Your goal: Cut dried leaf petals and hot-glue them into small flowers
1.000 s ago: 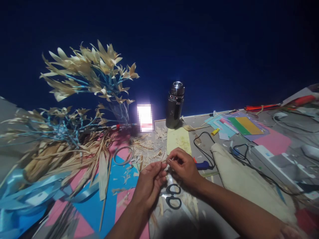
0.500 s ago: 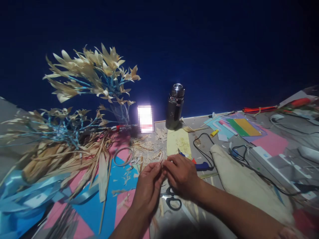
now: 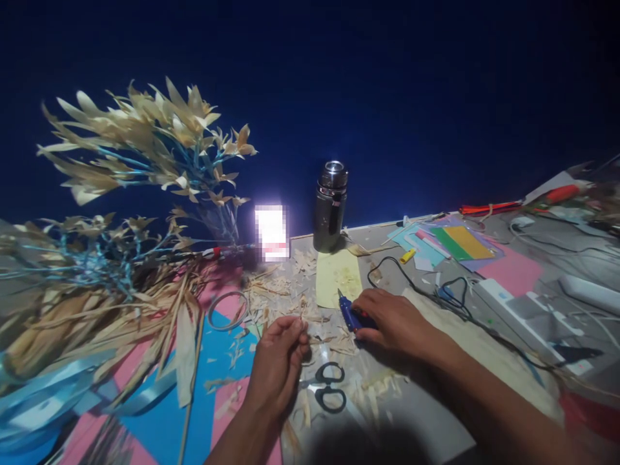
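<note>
My right hand (image 3: 387, 320) has its fingers round a blue hot glue gun (image 3: 347, 311), whose nozzle points up and left over a yellow sheet (image 3: 334, 274). My left hand (image 3: 281, 349) is closed in a pinch, with a small thin pale bit (image 3: 301, 311), perhaps dried husk, standing at its fingertips. Black-handled scissors (image 3: 331, 402) lie on the table between my two wrists, their blades toward my left hand. Pale husk scraps (image 3: 271, 287) are scattered ahead of the left hand.
At left, dried-husk flowers on blue stems (image 3: 159, 148) rise above husk strips (image 3: 159, 303) and light-blue ribbon (image 3: 62, 394). A roll of tape (image 3: 211, 315) lies nearby. A dark flask (image 3: 329, 219) stands behind the yellow sheet. Rightward are a power strip (image 3: 513, 316), cables and coloured paper (image 3: 467, 242).
My right hand has parted from my left, moved right and taken hold of the glue gun. The left hand keeps its pinch. The view has shifted slightly, and the scissors show more fully.
</note>
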Motion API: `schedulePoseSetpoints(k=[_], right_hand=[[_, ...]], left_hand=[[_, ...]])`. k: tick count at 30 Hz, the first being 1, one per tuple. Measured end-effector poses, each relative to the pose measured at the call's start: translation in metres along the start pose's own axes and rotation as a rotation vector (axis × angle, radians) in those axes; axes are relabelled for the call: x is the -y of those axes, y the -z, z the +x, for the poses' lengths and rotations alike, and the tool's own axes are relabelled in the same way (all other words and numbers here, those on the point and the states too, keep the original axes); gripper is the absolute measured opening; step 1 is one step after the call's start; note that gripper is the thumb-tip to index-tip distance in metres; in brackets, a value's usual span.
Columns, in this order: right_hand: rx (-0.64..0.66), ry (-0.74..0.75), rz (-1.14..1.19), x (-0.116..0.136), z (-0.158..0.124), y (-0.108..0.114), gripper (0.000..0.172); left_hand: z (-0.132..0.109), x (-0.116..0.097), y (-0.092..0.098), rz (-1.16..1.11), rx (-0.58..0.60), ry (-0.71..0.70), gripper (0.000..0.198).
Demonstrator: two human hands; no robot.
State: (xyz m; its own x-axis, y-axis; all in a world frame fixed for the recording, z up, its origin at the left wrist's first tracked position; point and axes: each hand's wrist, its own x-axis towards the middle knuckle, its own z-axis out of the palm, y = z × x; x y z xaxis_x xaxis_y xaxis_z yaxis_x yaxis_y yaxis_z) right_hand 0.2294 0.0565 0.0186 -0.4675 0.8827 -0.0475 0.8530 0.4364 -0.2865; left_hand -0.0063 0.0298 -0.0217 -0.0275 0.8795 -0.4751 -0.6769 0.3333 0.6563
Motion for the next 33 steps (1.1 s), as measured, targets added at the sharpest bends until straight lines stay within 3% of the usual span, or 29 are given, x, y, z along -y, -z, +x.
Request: schedulePoseSetpoints(k=[6,11,16,19,22,25,29,33], right_hand=[[0.092,-0.079,0.089,-0.03,-0.013,-0.006,0.037],[0.049,-0.034,0.123,-0.031,-0.008,-0.015,0.026],[0.011,0.031,0.281,-0.04,-0.008,-0.016,0.018],[0.038,-0.017,0.361,-0.042,-0.008,-0.016,0.011],[0.054,-0.049,0.37,-0.041,-0.009,-0.02,0.022],[0.057,0.008,0.396,-0.041,-0.008,-0.025,0.035],[0.015,0.04,0.547,-0.048,-0.006,-0.024,0.029],[-0.115,-0.01,0.706,-0.051,-0.005,-0.022,0.031]], left_hand=[[0.007,0.001,0.001,0.052,-0.032,-0.012,0.033],[0.01,-0.001,-0.006,0.116,-0.154,-0.022,0.026],[0.015,-0.007,-0.009,0.137,-0.129,-0.094,0.035],[0.015,-0.008,-0.007,0.152,-0.114,-0.102,0.035],[0.014,-0.008,-0.006,0.163,-0.102,-0.084,0.034],[0.014,-0.008,-0.004,0.141,-0.1,-0.062,0.035],[0.014,-0.008,-0.004,0.109,-0.062,-0.04,0.036],[0.014,-0.007,-0.003,0.062,-0.069,-0.033,0.034]])
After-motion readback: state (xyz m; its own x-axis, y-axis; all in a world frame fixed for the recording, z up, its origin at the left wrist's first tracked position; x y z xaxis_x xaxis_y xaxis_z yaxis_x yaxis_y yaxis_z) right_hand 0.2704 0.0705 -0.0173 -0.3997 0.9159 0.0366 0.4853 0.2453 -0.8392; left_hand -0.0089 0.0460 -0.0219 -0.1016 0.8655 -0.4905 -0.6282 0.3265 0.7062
